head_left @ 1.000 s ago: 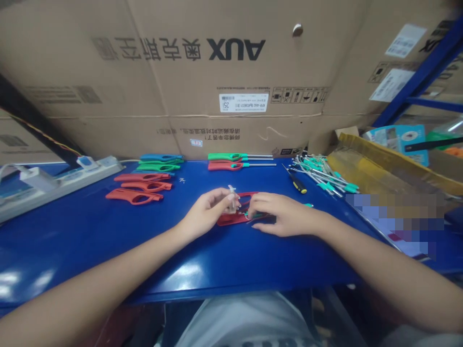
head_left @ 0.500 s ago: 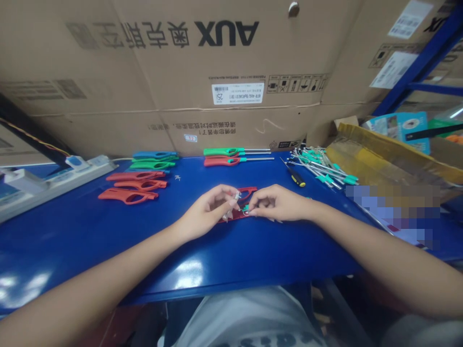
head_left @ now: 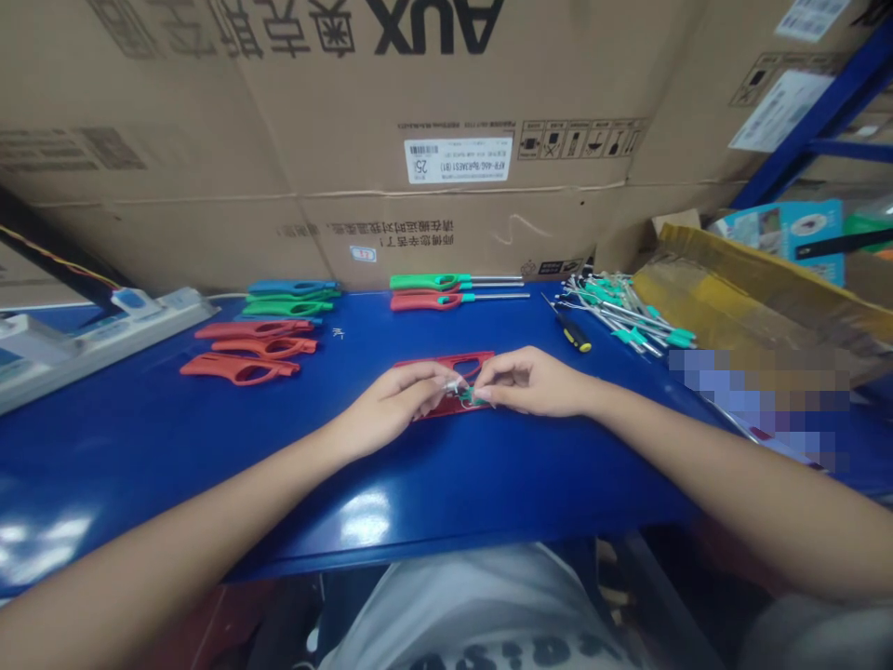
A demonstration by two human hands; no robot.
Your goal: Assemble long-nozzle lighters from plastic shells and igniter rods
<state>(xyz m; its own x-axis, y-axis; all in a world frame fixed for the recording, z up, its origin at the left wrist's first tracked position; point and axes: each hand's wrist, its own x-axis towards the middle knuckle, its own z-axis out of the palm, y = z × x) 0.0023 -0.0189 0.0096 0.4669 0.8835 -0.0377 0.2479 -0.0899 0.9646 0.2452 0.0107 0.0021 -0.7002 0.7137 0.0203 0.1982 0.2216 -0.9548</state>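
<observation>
My left hand (head_left: 405,395) is closed, its fingertips pinching a small whitish metallic part (head_left: 453,386) that is too small to name. My right hand (head_left: 534,381) pinches at a small teal-green piece (head_left: 474,397) with a thin pale wire beside it. Both hands meet over red lighter casings (head_left: 417,361) lying on the blue table (head_left: 391,484). The fingers cover much of these casings, so I cannot tell exactly how the small parts sit in them.
Red handles (head_left: 227,368) and blue and green handles (head_left: 289,304) lie to the left. Behind are assembled lighters (head_left: 425,301). A screwdriver (head_left: 573,333) and a pile of metal rods with teal ends (head_left: 628,316) lie right, near a taped box (head_left: 753,298). A power strip (head_left: 132,330) runs along the left.
My left hand has turned and lowered, bringing the whitish part close to the teal-green piece. My right hand stays nearly in place. The head view has tilted slightly downward.
</observation>
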